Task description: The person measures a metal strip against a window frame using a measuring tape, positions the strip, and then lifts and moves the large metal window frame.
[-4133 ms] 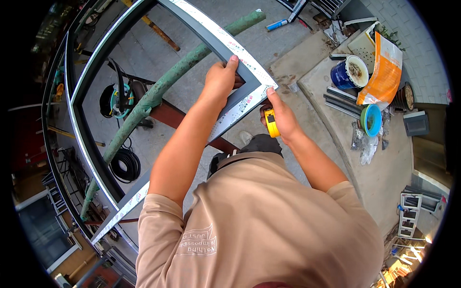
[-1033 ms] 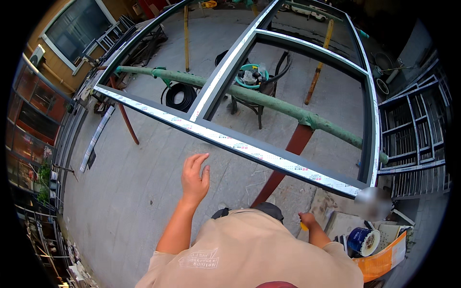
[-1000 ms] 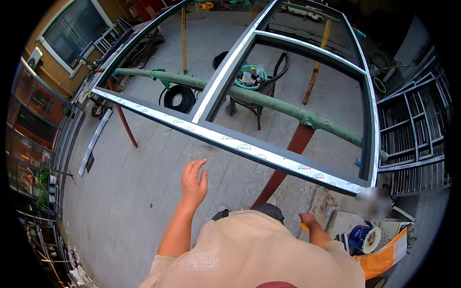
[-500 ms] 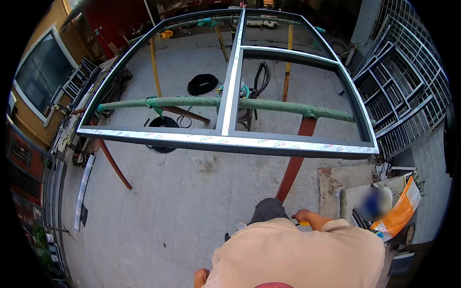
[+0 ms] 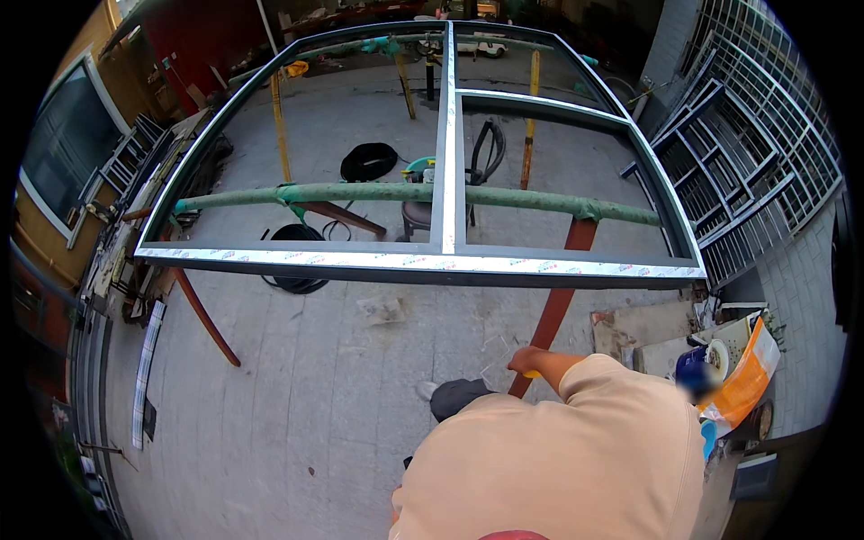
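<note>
My right hand (image 5: pixel 524 361) reaches out low, beside the reddish-brown leg (image 5: pixel 551 326) of a stand. Its fingers are closed around a small yellow object (image 5: pixel 533 373), mostly hidden by the hand. Only a sliver of my left hand (image 5: pixel 395 504) shows at the edge of my beige shirt, its fingers hidden. Beyond my hands, a large dark window frame (image 5: pixel 378 274) lies flat, with white patterned film along its bars. It rests across a green pipe (image 5: pixel 360 193). My bent knee in dark grey trousers (image 5: pixel 457 396) shows below.
Black coils of hose (image 5: pixel 369 162) and a stool (image 5: pixel 417 216) stand under the frame. Metal grilles (image 5: pixel 720 162) lean at the right wall. A blue bucket (image 5: pixel 693 367) and an orange-white sack (image 5: pixel 749 376) sit at right. A film-covered strip (image 5: pixel 148 373) lies at left.
My right hand has moved forward and left, its arm straighter, with the yellow object still in it. My left hand has mostly slipped behind my shirt. My knee appears farther left and lower.
</note>
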The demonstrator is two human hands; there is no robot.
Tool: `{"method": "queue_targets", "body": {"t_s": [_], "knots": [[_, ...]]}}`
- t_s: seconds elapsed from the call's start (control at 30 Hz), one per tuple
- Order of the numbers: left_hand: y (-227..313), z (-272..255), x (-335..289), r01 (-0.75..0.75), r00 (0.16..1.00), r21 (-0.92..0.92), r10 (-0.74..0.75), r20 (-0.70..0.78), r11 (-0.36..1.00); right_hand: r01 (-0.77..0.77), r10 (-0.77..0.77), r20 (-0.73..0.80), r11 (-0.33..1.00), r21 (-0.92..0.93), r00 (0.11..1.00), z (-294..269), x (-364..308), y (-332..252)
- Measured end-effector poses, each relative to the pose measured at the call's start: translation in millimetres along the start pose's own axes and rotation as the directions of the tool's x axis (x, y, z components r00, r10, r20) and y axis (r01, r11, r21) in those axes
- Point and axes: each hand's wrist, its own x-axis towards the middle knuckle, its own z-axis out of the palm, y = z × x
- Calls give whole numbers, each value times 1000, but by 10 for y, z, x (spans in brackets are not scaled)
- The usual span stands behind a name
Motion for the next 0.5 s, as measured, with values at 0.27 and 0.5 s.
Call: {"method": "queue_targets", "body": {"t_s": [0.27,0.5], "knots": [[785,-653,-22,6,989,33,-1,-146,999,-152,146,45,957,245,988,-671,467,-1026],[2099,-661,72,-189,954,113,210,-215,975,162,-171,7,945,285,985,-1575,487,-2045]]}}
